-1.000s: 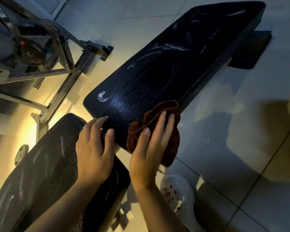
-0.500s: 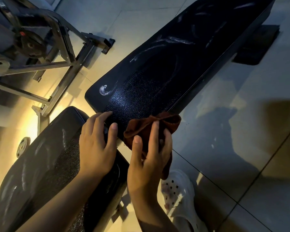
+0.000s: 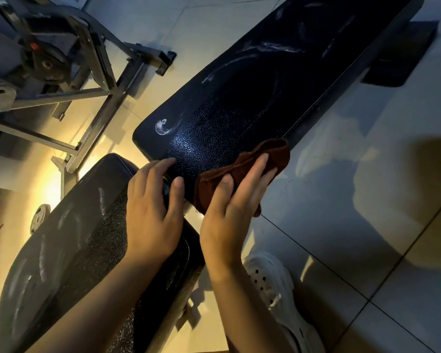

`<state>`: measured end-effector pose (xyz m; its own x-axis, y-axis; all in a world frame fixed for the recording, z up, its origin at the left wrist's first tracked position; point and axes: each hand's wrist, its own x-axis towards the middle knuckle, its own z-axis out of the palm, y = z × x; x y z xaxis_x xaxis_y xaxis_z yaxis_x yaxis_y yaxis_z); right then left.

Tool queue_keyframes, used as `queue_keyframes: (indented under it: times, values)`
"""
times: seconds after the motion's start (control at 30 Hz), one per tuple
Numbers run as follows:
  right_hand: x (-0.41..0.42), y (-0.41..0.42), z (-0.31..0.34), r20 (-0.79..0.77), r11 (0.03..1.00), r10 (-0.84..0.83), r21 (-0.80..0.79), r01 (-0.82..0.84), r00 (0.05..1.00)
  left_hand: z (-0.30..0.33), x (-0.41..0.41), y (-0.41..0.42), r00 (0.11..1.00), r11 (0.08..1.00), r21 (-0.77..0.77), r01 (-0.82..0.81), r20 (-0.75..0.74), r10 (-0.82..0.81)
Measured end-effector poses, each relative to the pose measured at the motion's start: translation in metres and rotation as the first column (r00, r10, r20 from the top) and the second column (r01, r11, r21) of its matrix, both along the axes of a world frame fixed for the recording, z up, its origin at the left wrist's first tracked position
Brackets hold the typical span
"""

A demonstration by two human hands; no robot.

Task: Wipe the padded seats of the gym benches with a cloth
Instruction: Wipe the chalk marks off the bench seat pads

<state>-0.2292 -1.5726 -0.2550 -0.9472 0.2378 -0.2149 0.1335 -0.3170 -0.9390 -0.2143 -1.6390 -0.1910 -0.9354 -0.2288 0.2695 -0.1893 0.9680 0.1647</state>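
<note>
1. Cloth [image 3: 242, 171]: brown, bunched, pressed under the straight fingers of the right hand [image 3: 229, 215] at the near right corner of the long bench pad [image 3: 252, 103].
2. Long bench pad: long axis runs up and right, away from the fingers; white streaks remain unwiped.
3. Left hand [image 3: 150, 215]: fingers relaxed, rested on the near pad [image 3: 69, 250].
4. White shoe [image 3: 278, 284], metal frame [image 3: 99, 80]: kept aside; no obstruction is judged.

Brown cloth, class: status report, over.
Right hand presses brown cloth on long black padded seat, fingers straight. Left hand rests flat. White smears remain.
</note>
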Motion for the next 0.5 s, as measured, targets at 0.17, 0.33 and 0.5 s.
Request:
queue_keyframes:
  times: [0.17,0.33,0.5]
  values:
    - [-0.0054,0.0044,-0.006,-0.026,0.998,0.012,0.07,-0.01,1.0,-0.0006,-0.0007,0.0002,1.0,1.0,0.002,0.007,-0.013,-0.007]
    - [-0.0084,0.0086,-0.0014,-0.042,0.988,-0.055,0.143,0.06,0.998,-0.0016,-0.0014,-0.001,1.0,1.0,0.01,-0.016,-0.001,0.016]
    - [-0.0019,0.0088,-0.0016,-0.142,0.988,-0.085,0.114,0.101,0.986,0.0011,-0.0009,0.0015,1.0,1.0,0.023,-0.018,0.018,0.017]
